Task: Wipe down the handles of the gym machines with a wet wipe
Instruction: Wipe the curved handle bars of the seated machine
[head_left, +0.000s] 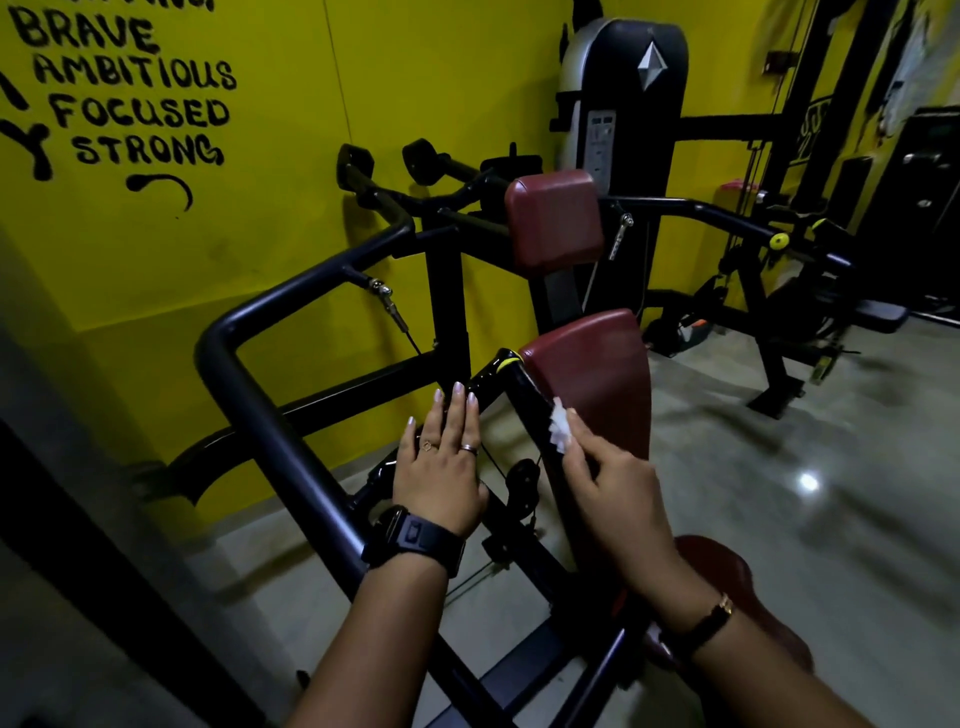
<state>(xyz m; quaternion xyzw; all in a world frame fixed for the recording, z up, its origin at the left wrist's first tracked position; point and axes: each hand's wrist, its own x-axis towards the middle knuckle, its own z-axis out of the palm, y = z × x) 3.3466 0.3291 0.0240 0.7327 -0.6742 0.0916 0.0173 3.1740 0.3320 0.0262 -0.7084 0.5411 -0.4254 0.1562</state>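
Lying against the glossy black handle (525, 397), a crumpled white wet wipe (560, 428) is pinched by the right hand (615, 493), at that hand's eleven o'clock. The left hand (441, 467) is held flat with fingers straight and nothing gripped, at the wipe's nine o'clock. A maroon pad (597, 379) is seen at its two o'clock.

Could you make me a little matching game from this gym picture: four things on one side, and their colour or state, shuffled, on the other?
1. wet wipe
2. left hand
3. back pad
4. wall

A. yellow, black lettering
B. dark red
C. fingers straight, two rings
D. pinched by the right hand against a black bar

Pairs: 1-D, 2-C, 3-B, 4-A
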